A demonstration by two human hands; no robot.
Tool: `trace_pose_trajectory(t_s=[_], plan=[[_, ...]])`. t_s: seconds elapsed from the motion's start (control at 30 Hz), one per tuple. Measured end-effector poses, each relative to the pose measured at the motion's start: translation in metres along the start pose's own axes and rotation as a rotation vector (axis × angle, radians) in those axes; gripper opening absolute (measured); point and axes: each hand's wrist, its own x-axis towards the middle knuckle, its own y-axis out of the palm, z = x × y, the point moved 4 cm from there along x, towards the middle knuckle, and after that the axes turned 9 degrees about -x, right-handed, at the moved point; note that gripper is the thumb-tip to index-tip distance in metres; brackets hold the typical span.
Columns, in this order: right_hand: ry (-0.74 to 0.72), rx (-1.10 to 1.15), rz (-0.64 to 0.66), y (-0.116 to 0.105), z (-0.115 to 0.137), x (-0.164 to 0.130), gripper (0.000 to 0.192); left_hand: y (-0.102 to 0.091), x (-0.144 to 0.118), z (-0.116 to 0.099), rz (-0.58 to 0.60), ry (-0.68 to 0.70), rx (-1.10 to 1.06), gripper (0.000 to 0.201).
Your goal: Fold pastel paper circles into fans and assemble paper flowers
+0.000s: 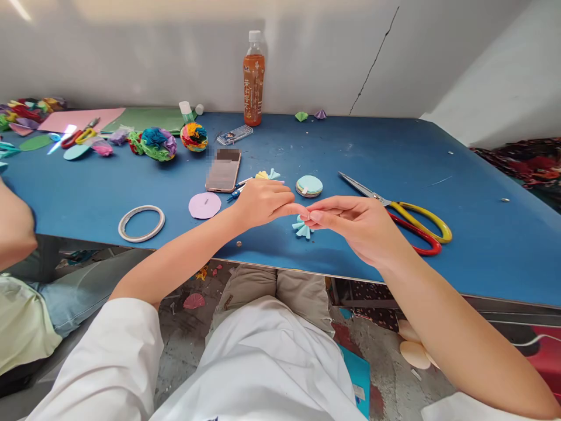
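Over the front of the blue table, my left hand [265, 202] is closed, one digit stretched to meet the other hand's fingertips. My right hand [363, 225] pinches thumb and index together there, around a tiny pale bit too small to name. Just below the fingertips lies a light-blue pleated paper piece [303, 229], apart from the hands as far as I can tell. Behind them sits a stack of paper circles [309, 186], light blue on top. Yellow and light-blue pleated paper [268, 174] shows past my left hand, which partly hides it.
Large scissors [423, 222] with red and yellow handles lie right of my right hand. Leftward are a purple paper circle [204, 206], a tape roll [141, 223] and a phone [224, 171]. A drink bottle [253, 82] stands by the wall. Another person's arm [15, 225] rests at far left.
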Motion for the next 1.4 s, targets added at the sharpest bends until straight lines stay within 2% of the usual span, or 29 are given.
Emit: trace_pose_trajectory(t_s=[0.27, 0.53, 0.63, 0.73, 0.8, 0.87, 0.97, 1.03, 1.1, 1.2, 1.3, 1.4], plan=[[-0.071, -0.148, -0.08, -0.002, -0.002, -0.002, 0.028, 0.0, 0.0, 0.001, 0.021, -0.051, 0.01, 0.074], [-0.068, -0.196, 0.064, 0.001, -0.01, -0.001, 0.023, 0.001, 0.0, 0.0, -0.026, -0.042, 0.078, 0.07], [-0.137, -0.271, -0.012, 0.0, -0.009, -0.002, 0.017, -0.001, -0.001, 0.001, -0.068, -0.066, 0.116, 0.064], [-0.198, -0.265, -0.161, -0.011, -0.007, -0.002, 0.016, 0.001, 0.001, -0.006, -0.078, -0.104, 0.117, 0.046], [-0.204, -0.248, -0.235, -0.021, -0.006, 0.002, 0.017, 0.009, 0.005, -0.017, 0.073, -0.078, 0.087, 0.03], [-0.188, -0.268, -0.266, -0.03, -0.007, 0.009, 0.017, 0.021, 0.01, -0.029, 0.323, -0.068, 0.07, 0.021], [-0.163, -0.322, -0.264, -0.039, -0.012, 0.023, 0.014, 0.032, 0.019, -0.037, 0.626, -0.211, 0.071, 0.02], [-0.166, -0.363, -0.251, -0.04, -0.015, 0.032, 0.01, 0.032, 0.025, -0.037, 0.751, -0.313, 0.046, 0.021], [-0.182, -0.392, -0.228, -0.038, -0.019, 0.039, 0.008, 0.03, 0.031, -0.035, 0.801, -0.376, -0.012, 0.02], [-0.195, -0.307, -0.167, -0.031, -0.027, 0.042, 0.011, 0.023, 0.034, -0.026, 0.698, -0.447, -0.129, 0.016], [-0.191, -0.13, -0.111, -0.024, -0.037, 0.038, 0.018, 0.021, 0.028, -0.011, 0.445, -0.569, -0.314, 0.012], [-0.227, -0.115, -0.126, -0.018, -0.042, 0.033, 0.029, 0.027, 0.017, 0.004, 0.202, -0.705, -0.668, 0.016]])
